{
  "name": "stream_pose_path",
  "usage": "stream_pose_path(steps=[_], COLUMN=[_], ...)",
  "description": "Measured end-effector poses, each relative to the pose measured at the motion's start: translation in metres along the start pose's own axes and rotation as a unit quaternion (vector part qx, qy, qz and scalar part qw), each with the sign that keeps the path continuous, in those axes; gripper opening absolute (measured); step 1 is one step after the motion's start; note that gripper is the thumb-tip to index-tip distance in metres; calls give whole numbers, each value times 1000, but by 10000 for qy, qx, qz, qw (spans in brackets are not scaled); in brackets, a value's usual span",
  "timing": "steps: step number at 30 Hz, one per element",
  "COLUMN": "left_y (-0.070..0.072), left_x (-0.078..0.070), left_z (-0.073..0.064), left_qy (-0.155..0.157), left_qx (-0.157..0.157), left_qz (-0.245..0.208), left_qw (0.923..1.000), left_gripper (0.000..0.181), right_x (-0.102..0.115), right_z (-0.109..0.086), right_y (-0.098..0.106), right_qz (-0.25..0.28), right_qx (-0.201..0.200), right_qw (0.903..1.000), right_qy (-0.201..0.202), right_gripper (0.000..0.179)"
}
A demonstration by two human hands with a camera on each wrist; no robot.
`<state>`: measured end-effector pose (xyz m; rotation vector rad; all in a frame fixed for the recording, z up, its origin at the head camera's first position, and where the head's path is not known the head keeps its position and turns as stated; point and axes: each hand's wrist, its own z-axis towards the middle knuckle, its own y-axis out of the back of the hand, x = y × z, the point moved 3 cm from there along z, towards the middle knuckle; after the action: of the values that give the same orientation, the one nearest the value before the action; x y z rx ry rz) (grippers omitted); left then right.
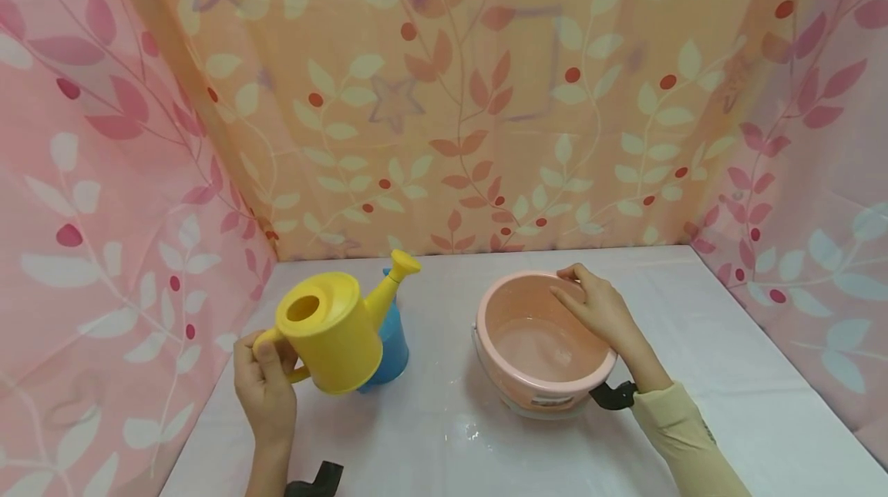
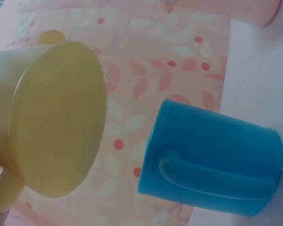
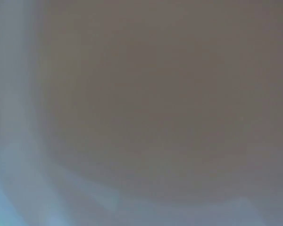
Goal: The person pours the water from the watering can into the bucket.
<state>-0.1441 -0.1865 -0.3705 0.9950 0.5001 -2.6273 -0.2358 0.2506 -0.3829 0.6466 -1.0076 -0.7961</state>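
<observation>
My left hand (image 1: pixel 267 389) grips the handle of a yellow watering can (image 1: pixel 336 335), held up off the table with its spout pointing up and right. In the left wrist view, the round bottom of the can faces the camera. Behind it stands a blue cup with a handle (image 2: pixel 212 160), partly hidden by the can in the head view. On the right, a pink bucket (image 1: pixel 530 385) stands on the table with what looks like clear water (image 1: pixel 537 343) inside. My right hand (image 1: pixel 600 308) holds the bucket's far right rim, thumb inside. The right wrist view is a blur.
A white table surface (image 1: pixel 444 420) lies under everything, with wet drops (image 1: pixel 472 431) in front of the bucket. Patterned leaf-print cloth (image 1: pixel 458 96) hangs at the back and along both sides. Black wrist mounts (image 1: pixel 613 395) show at both wrists.
</observation>
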Motion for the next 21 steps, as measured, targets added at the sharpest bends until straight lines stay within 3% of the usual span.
stream_pose_path(steps=[4,10,16,21], left_y=[6,12,14,15], left_x=[8,13,6,-2], left_z=[0,2,7,10], left_qy=[-13,17,0,9], left_qx=[-60,-131,-270,-340], left_qz=[194,-83,-484,-366], left_qw=[9998,9999,9985,9988], left_gripper=[12,12,11,10], right_x=[0,-1,-1,-1], right_z=[0,0,0,0], right_y=[0,0,0,-1], right_qz=[2,42,90,131], right_qx=[14,63,89,131], right_qw=[10000,9999,9999,9998], right_qy=[-20,-73,-80,-107], right_gripper=[33,34,35,35])
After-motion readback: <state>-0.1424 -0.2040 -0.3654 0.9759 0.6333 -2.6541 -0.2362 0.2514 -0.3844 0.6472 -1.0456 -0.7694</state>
